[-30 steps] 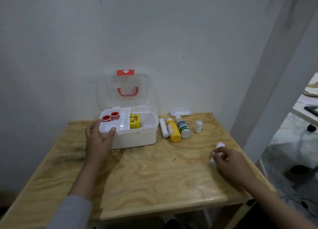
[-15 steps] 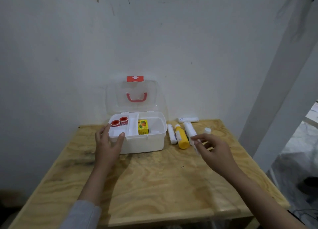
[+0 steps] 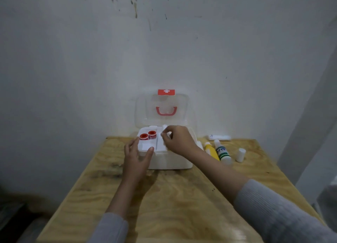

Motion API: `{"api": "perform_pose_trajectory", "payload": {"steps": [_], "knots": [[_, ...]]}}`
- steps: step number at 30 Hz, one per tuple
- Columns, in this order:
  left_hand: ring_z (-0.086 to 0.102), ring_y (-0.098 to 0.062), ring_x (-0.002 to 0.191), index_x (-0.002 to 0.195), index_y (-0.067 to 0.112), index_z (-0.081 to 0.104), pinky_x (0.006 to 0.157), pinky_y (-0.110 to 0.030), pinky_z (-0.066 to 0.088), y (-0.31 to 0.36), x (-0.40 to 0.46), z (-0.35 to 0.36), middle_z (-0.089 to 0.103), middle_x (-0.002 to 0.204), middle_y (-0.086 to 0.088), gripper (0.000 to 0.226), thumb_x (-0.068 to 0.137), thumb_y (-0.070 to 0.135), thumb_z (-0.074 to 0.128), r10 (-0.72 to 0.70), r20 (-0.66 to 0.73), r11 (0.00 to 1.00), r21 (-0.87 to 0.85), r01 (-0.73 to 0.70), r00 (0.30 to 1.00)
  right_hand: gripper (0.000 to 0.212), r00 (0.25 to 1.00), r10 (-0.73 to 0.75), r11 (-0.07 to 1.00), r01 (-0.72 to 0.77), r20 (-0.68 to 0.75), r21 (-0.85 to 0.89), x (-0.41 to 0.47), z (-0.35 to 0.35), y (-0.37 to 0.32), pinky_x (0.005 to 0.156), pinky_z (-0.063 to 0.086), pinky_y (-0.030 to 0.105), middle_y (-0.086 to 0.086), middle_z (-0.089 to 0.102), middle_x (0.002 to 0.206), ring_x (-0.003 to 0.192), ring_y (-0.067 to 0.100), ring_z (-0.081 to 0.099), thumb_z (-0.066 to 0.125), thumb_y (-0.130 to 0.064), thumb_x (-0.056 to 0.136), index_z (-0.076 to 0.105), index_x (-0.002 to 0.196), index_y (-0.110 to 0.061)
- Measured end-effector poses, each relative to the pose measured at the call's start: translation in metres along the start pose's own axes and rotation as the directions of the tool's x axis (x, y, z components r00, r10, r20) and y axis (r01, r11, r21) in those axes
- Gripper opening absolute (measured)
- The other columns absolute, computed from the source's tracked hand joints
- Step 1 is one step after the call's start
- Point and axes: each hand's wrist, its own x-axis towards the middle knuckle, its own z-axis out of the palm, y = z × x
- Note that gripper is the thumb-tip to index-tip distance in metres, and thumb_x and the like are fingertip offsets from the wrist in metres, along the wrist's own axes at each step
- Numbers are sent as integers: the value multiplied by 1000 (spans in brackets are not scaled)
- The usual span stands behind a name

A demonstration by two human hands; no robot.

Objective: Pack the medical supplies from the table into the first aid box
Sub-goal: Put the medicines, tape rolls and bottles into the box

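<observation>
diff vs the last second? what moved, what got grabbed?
Right hand took a white roll from the table's right side and carried it left over the open first aid box; still held. Left hand stays on the box's front left corner. Red tape rolls and bottles unmoved.

First aid box (image 3: 169,160) at centre frame on the bench (image 3: 164,197), lid (image 3: 165,111) upright behind it, two tape rolls (image 3: 148,135) in its upper-left compartment, bottles (image 3: 218,150) lying right of the box, small roll (image 3: 240,155) further right, tube (image 3: 219,137) behind them.
</observation>
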Motion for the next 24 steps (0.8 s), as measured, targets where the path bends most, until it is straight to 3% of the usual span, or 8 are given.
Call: {"api": "perform_pose_trajectory", "payload": {"steps": [4,10,13,17,21,24], "knots": [[41,-20,126,140,28,37,88,-32,50,-4,3,-2,29,144,3,64,83,45,60,17,10,1000,-10,-17,1000,30,996,-27,994,35,83,-99,9,18,6,78,51,29,11,67,110,92,24,64,51,-32,93,69,110,-15],[40,-20,127,141,27,36,87,-31,50,-4,3,-2,28,147,1,66,83,44,61,23,2,1000,3,-23,1000,38,980,-26,986,57,198,-154,9,20,18,94,47,38,12,52,119,107,26,55,42,-40,97,57,129,-26],[39,-18,126,141,26,37,89,-28,46,-5,3,-2,28,146,1,64,84,42,61,40,6,999,-20,-40,999,37,991,-83,991,93,105,-94,4,10,26,88,49,37,9,54,108,99,22,56,47,-38,95,57,128,-26],[39,-15,124,140,26,37,90,-28,46,-6,2,-2,29,145,2,62,85,40,61,53,-5,998,-29,-53,999,25,991,-110,993,106,-79,-52,-10,-19,50,75,51,31,9,57,98,82,20,61,58,-26,90,67,112,-16],[39,-14,123,139,27,37,95,-36,48,-9,4,-2,29,144,1,61,85,40,60,64,-4,997,-32,-64,998,20,986,5,992,-26,-167,-121,-15,-56,92,71,46,24,6,60,92,72,12,58,61,-21,88,69,105,-14],[39,-16,124,140,26,37,94,-36,49,-10,3,-1,30,144,0,61,85,39,60,59,-9,998,-38,-59,998,18,970,136,970,-172,-203,-172,-15,-79,130,75,45,25,10,66,92,81,20,63,64,-20,85,71,100,-13]]}}
